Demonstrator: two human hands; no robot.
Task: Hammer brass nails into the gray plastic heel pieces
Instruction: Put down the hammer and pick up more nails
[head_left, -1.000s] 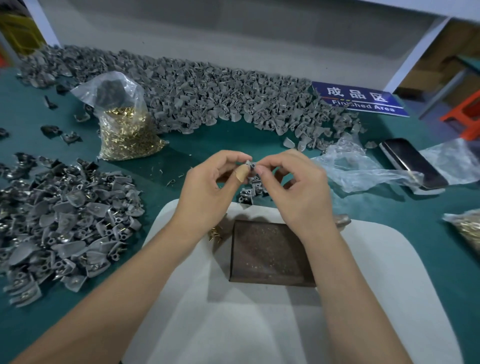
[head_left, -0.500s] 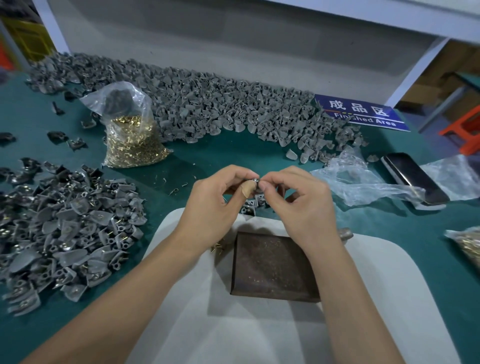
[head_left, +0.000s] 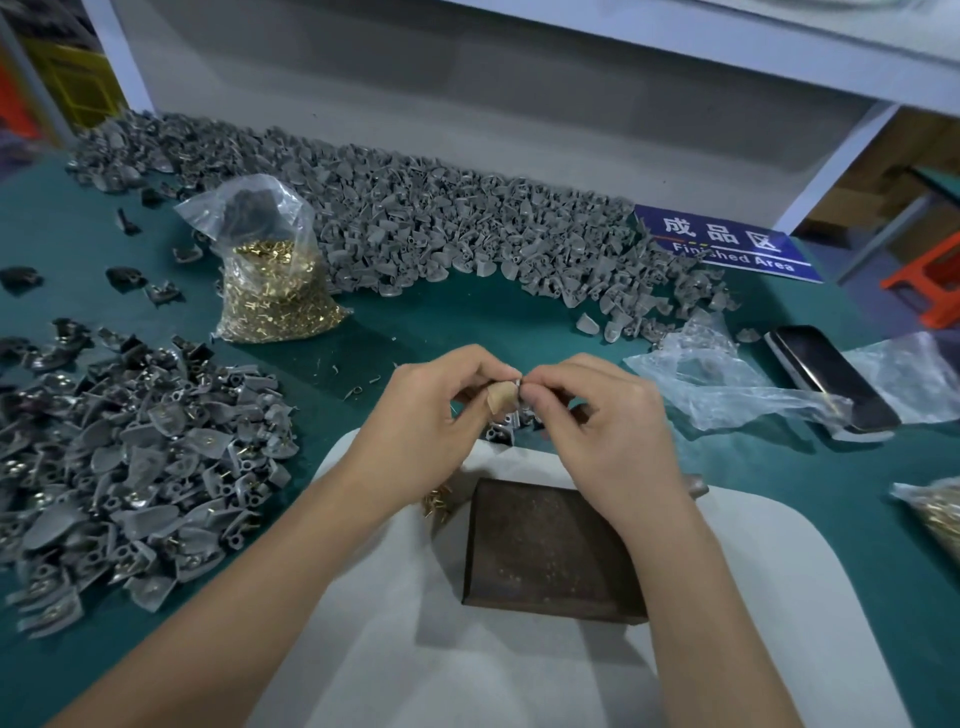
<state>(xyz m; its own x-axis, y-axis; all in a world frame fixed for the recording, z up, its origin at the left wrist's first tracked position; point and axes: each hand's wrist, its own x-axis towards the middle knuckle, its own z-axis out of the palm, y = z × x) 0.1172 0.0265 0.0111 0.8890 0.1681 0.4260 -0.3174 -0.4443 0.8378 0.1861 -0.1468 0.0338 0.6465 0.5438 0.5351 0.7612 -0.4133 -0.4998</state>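
Judging from the pinch alone, the likeliest slip was the small part or its nail dropping out, since both hands worked it at fingertip level above the clutter, and a fallen nail would have been hard to find among the scraps on the green tabletop (head_left: 467, 322). Along the left edge lay a heap of gray heel pieces (head_left: 130, 467), many with brass showing, and behind it, toward the far left corner, stood a clear bag of brass nails (head_left: 275, 291); a careless elbow could have scattered either. The left hand (head_left: 431, 421), a bandage on its thumb, was curled and pinched a small gray heel piece (head_left: 517, 387) against the fingertips of the right hand (head_left: 597, 421), which was curled on the same piece; whether a nail sat in it could not be told. That piece hung between the two hands, above a few more pieces on the cloth and beyond the far edge of the dark metal block (head_left: 550, 551), which lay on a white pad (head_left: 779, 597). Loose nails (head_left: 436, 501) lay just left of the block. No hammer was clearly visible, so striking seemed not yet begun
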